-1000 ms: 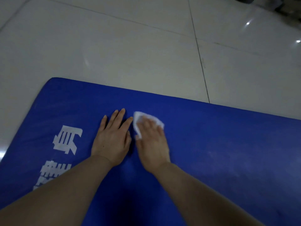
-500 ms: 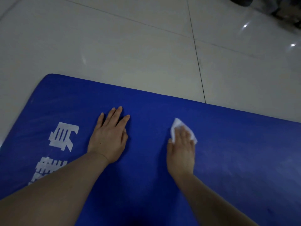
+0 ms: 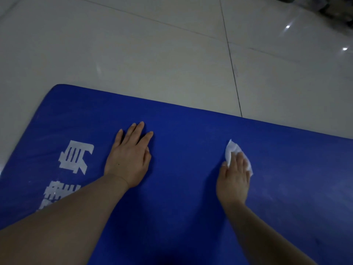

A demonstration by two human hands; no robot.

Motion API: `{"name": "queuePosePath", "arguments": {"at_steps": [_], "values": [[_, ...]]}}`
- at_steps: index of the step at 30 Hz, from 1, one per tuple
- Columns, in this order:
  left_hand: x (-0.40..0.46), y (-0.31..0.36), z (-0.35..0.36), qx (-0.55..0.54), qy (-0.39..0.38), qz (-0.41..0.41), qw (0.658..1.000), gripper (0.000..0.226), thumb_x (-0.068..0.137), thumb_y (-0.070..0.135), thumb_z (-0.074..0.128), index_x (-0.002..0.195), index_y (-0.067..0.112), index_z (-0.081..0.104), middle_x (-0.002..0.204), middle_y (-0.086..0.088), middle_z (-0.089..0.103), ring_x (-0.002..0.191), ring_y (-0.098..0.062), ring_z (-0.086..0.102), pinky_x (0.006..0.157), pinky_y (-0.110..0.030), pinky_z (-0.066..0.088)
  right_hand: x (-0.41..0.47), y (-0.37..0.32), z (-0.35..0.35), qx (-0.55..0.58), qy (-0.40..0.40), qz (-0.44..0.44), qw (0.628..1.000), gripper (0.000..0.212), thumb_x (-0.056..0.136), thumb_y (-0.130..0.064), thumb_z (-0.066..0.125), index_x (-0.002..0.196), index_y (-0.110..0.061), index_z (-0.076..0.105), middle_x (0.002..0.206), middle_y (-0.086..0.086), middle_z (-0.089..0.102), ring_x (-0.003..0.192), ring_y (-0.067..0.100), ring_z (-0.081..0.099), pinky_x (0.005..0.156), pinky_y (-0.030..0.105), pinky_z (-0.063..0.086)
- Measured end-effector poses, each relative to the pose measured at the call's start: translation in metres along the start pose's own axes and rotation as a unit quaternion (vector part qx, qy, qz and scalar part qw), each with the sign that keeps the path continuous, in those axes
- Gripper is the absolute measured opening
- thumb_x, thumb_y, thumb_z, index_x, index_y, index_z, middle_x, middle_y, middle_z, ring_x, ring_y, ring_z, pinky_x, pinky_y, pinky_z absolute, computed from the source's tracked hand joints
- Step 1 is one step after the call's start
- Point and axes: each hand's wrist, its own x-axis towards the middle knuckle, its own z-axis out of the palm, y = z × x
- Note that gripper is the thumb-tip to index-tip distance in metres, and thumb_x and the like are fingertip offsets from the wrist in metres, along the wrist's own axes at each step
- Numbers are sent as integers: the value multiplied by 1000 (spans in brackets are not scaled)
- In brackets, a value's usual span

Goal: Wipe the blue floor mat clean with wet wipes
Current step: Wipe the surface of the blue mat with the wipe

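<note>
While the right hand (image 3: 234,180) hides most of it, the wipe (image 3: 232,150) presses the mat (image 3: 181,188).

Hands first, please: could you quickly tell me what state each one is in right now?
Left hand: open, flat on the blue floor mat, holding nothing.
Right hand: open, straight fingers pressing a white wet wipe onto the mat.

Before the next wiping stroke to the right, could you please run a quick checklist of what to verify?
1. Wet wipe under right hand: ok, fingers press it flat.
2. Left hand bracing blue floor mat: ok, palm flat.
3. Mat flat on tile floor: ok in view.
4. Path to the right clear: ok.
5. Wipe still damp: cannot tell.
</note>
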Motion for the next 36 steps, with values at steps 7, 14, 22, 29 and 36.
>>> {"name": "queuePosePath", "arguments": {"at_steps": [7, 14, 22, 29, 36], "values": [[1, 0, -2, 7, -12, 4, 1000, 55, 97, 29, 26, 151, 20, 24, 161, -3, 5, 148, -19, 2, 119, -40, -2, -45, -71, 36, -25, -9, -231, 973, 58, 93, -36, 22, 142, -12, 43, 150, 8, 37, 140, 26, 32, 113, 49, 27], [1, 0, -1, -7, 6, 11, 1000, 52, 97, 26, 31, 148, 17, 33, 160, -6, 15, 148, -21, 10, 119, -40, 2, -45, -33, 28, -32, -28, -239, 970, 64, 91, -39, 14, 151, -17, 21, 157, -3, 19, 144, 14, 15, 119, 39, 15], [-30, -3, 2, 1, 50, 44, 998, 46, 85, 4, 62, 131, 5, 56, 149, -16, 38, 138, -32, 34, 114, -53, 18, -37, -17, 23, -40, -31, -154, 987, 75, 83, -47, -15, 153, -21, -1, 160, -6, -7, 146, 11, -10, 111, 24, -18], [-74, -14, 2, 56, -18, 62, 996, 55, 92, 28, 27, 144, 15, 42, 157, -9, 24, 144, -24, 22, 117, -47, 12, -35, -16, 17, -54, -54, -150, 986, 54, 102, -36, 14, 153, -18, 6, 161, 0, 0, 147, 17, -3, 118, 32, -4], [-72, -13, 4, 48, -14, 54, 997, 58, 92, 33, 20, 143, 16, 42, 156, -7, 26, 144, -24, 22, 118, -47, 12, -49, -13, 19, -24, 26, -8, 999, 53, 101, -25, 21, 150, -4, 20, 156, 13, 22, 145, 27, 16, 117, 46, 13]]}}
